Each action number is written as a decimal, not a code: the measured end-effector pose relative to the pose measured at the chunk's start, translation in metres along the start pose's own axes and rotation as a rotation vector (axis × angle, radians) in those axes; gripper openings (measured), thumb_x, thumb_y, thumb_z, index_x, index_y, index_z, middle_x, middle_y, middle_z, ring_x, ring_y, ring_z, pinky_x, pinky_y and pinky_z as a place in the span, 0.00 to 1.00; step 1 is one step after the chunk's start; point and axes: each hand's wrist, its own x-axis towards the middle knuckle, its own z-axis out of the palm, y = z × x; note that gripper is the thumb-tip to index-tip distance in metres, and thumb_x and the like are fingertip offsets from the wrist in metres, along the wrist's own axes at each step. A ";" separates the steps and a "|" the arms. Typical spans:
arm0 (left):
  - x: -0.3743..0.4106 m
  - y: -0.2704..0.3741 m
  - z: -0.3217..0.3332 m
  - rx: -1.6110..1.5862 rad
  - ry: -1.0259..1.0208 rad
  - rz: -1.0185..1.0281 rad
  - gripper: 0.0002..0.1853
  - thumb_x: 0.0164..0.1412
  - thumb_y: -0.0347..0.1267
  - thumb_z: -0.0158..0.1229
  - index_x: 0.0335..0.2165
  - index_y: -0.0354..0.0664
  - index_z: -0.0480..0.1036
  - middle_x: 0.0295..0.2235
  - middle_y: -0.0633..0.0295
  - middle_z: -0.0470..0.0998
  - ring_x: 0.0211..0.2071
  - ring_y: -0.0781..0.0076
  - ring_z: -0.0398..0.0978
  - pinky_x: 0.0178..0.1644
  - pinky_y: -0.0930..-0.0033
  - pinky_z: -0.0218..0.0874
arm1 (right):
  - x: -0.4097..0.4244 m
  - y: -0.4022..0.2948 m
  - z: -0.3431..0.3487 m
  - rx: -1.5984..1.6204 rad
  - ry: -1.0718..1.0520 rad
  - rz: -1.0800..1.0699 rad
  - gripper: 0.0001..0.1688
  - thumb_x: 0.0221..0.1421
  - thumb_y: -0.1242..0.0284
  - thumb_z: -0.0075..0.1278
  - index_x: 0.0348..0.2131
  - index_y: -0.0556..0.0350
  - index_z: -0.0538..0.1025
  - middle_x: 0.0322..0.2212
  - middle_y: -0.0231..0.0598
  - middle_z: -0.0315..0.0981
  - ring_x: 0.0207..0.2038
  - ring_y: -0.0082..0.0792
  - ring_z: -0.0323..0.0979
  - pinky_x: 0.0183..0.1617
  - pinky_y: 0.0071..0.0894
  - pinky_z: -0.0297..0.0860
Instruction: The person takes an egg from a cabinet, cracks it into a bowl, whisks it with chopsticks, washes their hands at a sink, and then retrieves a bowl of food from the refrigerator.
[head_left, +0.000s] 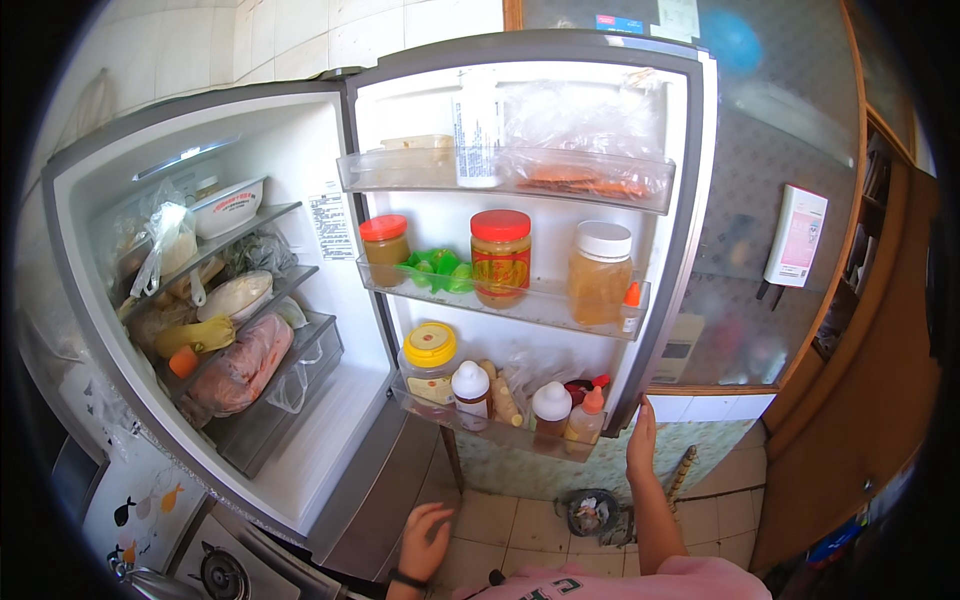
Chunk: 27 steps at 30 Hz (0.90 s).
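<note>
My right hand (641, 441) is at the lower outer corner of the swung-out refrigerator door (697, 225), fingers up along its edge. My left hand (425, 541), a dark band at the wrist, hangs below the door with loosely bent fingers and nothing in it. Door shelves bear a red-lidded jar (501, 259), a white-lidded jar (600, 274), a yellow-lidded jar (430, 364), squeeze bottles (471, 396) and ginger-like roots (505, 397). Inside the refrigerator are a white bowl (231, 208), bagged food, a yellowish-green vegetable (196, 336) and a large bag of pinkish meat (244, 364).
A gas stove burner (225, 574) is at the lower left, beside a metal kettle-like vessel (154, 581). A small waste bin (592, 512) with refuse stands on the tiled floor below the door. A glass-fronted cabinet (780, 135) is behind the door, with wooden shelving at the right.
</note>
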 end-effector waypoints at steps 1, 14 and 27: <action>-0.013 -0.008 -0.006 0.025 0.035 -0.025 0.11 0.49 0.22 0.56 0.35 0.40 0.75 0.41 0.54 0.71 0.44 0.57 0.69 0.50 0.63 0.60 | 0.002 -0.001 -0.001 0.001 0.005 -0.016 0.29 0.65 0.60 0.32 0.56 0.63 0.61 0.55 0.45 0.58 0.59 0.36 0.53 0.62 0.30 0.47; -0.066 -0.019 -0.019 0.062 0.137 -0.151 0.07 0.56 0.24 0.52 0.35 0.38 0.74 0.38 0.51 0.72 0.43 0.55 0.68 0.49 0.63 0.59 | -0.003 -0.021 0.005 0.077 0.015 -0.087 0.27 0.65 0.62 0.33 0.53 0.64 0.64 0.52 0.45 0.63 0.55 0.35 0.58 0.60 0.29 0.51; -0.011 -0.003 -0.006 0.145 -0.144 -0.053 0.09 0.53 0.22 0.52 0.35 0.39 0.73 0.38 0.53 0.71 0.43 0.56 0.69 0.49 0.63 0.60 | -0.019 -0.026 -0.021 0.017 0.002 -0.042 0.19 0.60 0.69 0.43 0.47 0.61 0.70 0.47 0.40 0.68 0.50 0.32 0.63 0.56 0.28 0.55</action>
